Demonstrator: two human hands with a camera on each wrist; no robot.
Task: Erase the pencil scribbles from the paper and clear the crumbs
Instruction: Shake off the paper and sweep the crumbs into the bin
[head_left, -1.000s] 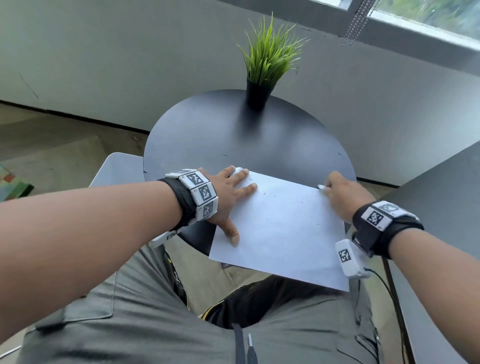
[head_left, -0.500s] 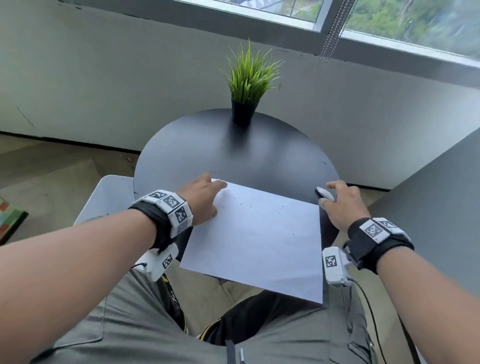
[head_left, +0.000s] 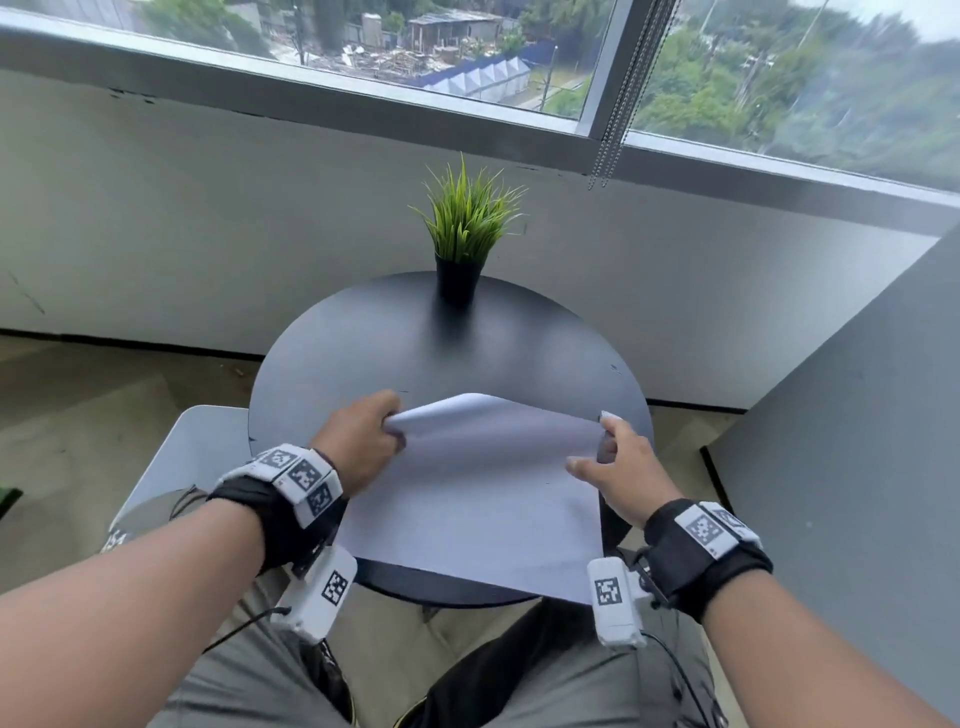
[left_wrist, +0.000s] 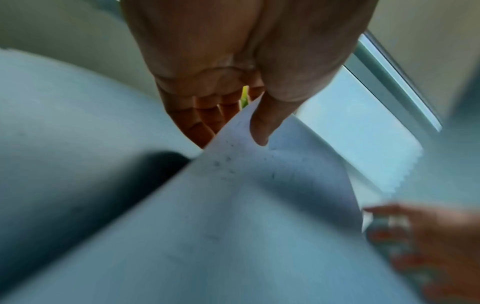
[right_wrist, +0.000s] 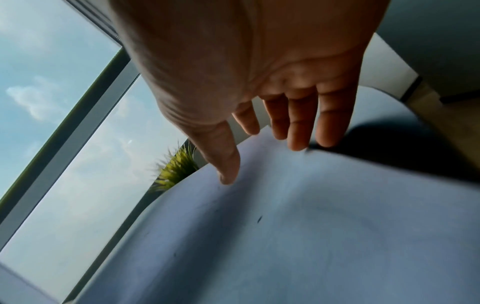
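Left hand (head_left: 363, 441) is pinching the paper (head_left: 478, 499); right hand (head_left: 618, 467) is gripping its opposite edge, bowing it. Scribbles appear erased; crumbs (left_wrist: 223, 162) are remaining.

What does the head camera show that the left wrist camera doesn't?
Only the head view shows the whole round black table, the potted plant standing at its far edge, and both wrists.

Only the left wrist view shows the dark crumbs on the sheet, and the thumb pinching its corner.

Both show the paper lifted and curling, the left hand gripping it, and the right hand at its other side.
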